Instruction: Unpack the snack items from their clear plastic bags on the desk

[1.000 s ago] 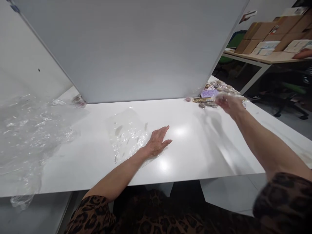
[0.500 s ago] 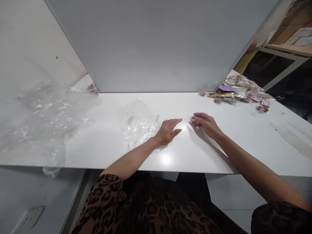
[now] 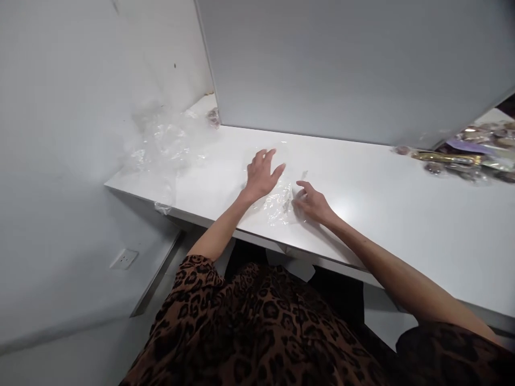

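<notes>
A thin clear plastic bag lies crinkled on the white tabletop in front of me, with glare on its folds. My left hand rests over its upper left part, palm down, with the fingers spread. At the bag's right edge is my right hand; its index finger points left and the other fingers are curled in against the plastic. Its fingertips are partly hidden, but they seem to pinch that edge.
More crumpled clear plastic is heaped at the table's left end by the wall. Several small wrapped items, one a gold packet, lie at the far right. A grey upright panel borders the back of the white table.
The view has turned left. My right hand has come left to the bag's edge and curled its fingers. My left hand has moved further onto the bag and spread its fingers.
</notes>
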The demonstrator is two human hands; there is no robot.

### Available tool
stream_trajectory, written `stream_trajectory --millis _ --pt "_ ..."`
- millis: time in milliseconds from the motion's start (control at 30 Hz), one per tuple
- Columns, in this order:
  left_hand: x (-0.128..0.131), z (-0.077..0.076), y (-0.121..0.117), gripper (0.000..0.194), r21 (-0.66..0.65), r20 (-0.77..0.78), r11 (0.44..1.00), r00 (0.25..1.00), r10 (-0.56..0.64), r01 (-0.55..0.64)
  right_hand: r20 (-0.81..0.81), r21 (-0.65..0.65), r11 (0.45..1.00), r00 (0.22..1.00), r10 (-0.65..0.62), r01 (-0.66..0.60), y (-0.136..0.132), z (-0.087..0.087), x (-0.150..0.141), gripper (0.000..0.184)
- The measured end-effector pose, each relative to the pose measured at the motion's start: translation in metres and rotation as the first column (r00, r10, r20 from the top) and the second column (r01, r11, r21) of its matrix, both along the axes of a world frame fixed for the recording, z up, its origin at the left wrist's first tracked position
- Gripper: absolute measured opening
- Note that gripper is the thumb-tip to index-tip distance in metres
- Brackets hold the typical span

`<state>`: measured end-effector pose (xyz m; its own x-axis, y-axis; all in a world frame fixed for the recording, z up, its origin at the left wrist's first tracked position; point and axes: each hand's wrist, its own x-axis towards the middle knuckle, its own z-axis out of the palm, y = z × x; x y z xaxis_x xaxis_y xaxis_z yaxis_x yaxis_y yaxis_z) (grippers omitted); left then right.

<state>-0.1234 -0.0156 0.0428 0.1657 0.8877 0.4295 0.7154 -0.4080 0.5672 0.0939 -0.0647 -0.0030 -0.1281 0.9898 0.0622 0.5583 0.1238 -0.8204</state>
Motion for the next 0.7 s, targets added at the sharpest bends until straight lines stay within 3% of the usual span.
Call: stream_trajectory --millis 67,167,333,467,533,600,700 --pt "-0.032 -0.002 -0.015 0.073 -0.177 -0.190 0.962 0.967 0.173 -0.207 -0.148 0.017 0.998 0.987 0.057 -0.055 -0.006 -0.005 -0.006 0.058" --pt "-0.064 -0.011 -0.033 0.078 -0.298 -0.331 0.889 0.911 0.246 -0.349 -0.335 0.091 0.990 0.933 0.133 -0.109 -0.018 -0.009 -0.010 0.051" --pt "-0.073 -0.019 -0.049 0.093 -0.404 -0.212 0.877 0.959 0.187 -0.261 -0.410 0.229 0.966 0.888 0.208 -0.121 -0.041 0.001 -0.018 0.040" --pt "-0.073 -0.021 -0.054 0.101 -0.523 0.032 0.847 0.990 0.135 -0.099 -0.394 0.336 0.938 0.892 0.221 -0.084 -0.056 0.018 -0.022 0.031" --pt "-0.077 -0.023 -0.054 0.090 -0.538 0.183 0.843 0.975 0.123 -0.006 -0.369 0.394 0.916 0.901 0.228 -0.070 -0.061 0.025 -0.021 0.028" --pt "-0.084 -0.021 -0.054 0.062 -0.520 0.302 0.852 0.946 0.121 0.057 -0.332 0.441 0.896 0.918 0.216 -0.052 -0.065 0.029 -0.017 0.026" --pt "-0.099 -0.009 -0.049 0.029 -0.398 0.447 0.917 0.879 0.167 0.028 -0.285 0.465 0.885 0.940 0.186 -0.034 -0.065 0.030 -0.012 0.025"
